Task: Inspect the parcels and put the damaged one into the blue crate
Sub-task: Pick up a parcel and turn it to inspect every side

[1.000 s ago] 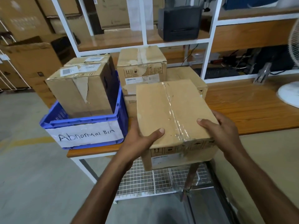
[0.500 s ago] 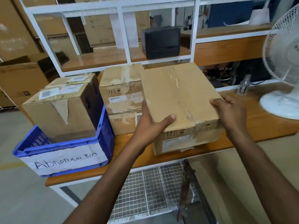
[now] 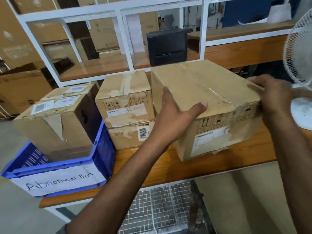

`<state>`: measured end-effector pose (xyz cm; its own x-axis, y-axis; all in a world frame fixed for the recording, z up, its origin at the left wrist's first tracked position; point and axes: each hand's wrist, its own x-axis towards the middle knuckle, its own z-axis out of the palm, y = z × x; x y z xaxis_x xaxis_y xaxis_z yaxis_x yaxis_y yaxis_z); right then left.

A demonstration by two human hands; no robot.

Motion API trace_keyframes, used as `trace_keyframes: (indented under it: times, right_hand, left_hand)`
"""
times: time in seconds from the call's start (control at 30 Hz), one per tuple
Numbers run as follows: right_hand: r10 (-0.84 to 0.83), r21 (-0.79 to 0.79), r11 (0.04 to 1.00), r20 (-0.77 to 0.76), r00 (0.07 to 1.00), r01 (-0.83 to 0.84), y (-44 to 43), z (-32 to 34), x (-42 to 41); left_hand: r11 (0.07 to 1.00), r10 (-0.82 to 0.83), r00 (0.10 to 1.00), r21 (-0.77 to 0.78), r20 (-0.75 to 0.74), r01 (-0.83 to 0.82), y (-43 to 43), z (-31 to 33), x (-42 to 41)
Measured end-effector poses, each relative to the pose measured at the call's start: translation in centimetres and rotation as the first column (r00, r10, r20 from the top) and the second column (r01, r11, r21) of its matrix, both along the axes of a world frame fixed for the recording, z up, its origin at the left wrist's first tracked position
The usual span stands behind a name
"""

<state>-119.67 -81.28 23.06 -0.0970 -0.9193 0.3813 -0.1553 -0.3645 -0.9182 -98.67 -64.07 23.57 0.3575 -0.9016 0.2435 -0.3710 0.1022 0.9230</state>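
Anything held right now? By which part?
Yes, the cardboard parcel. The left hand grips its upper left edge, thumb on top. The right hand, blurred, grips its upper right edge.

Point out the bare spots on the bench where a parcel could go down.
Bare bench: the front strip between the crate and the held parcel, before the stack, though the left arm crosses it; and a patch right of the held parcel, toward the fan. Crowded: the crate, holding parcels, and the bench's back.
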Motion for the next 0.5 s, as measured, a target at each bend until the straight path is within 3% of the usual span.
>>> trace_keyframes:
  times: [0.1, 0.2, 0.3, 0.43, 0.5]
  right_hand:
    - [-0.028, 0.054, 0.998, 0.087, 0.996, 0.024, -1.3, 0.8, -1.7]
    - [0.086, 0.058, 0.993, 0.277, 0.957, -0.106, -3.3, 0.7, -2.2]
    - [0.035, -0.012, 0.999, 0.195, 0.98, -0.034, -2.5, 0.7, 0.3]
    - [0.032, 0.036, 0.999, 0.115, 0.993, -0.036, -3.6, -1.2, 2.9]
    - [0.022, 0.076, 0.997, 0.158, 0.987, -0.034, -3.7, -1.8, 4.1]
  left_hand:
    - [1.0, -0.024, 0.999, 0.013, 0.043, 0.024, -1.0, 0.5, -0.8]
    - [1.0, -0.021, 0.998, -0.009, 0.058, 0.021, -2.1, 0.4, -0.6]
    - [1.0, -0.004, 0.997, -0.008, 0.071, 0.004, -3.5, -0.1, 0.8]
    - [1.0, 0.018, 0.999, 0.01, 0.039, -0.018, -5.1, -1.2, 2.7]
    - [1.0, 0.026, 0.999, 0.015, 0.039, -0.027, -5.4, -1.8, 3.4]
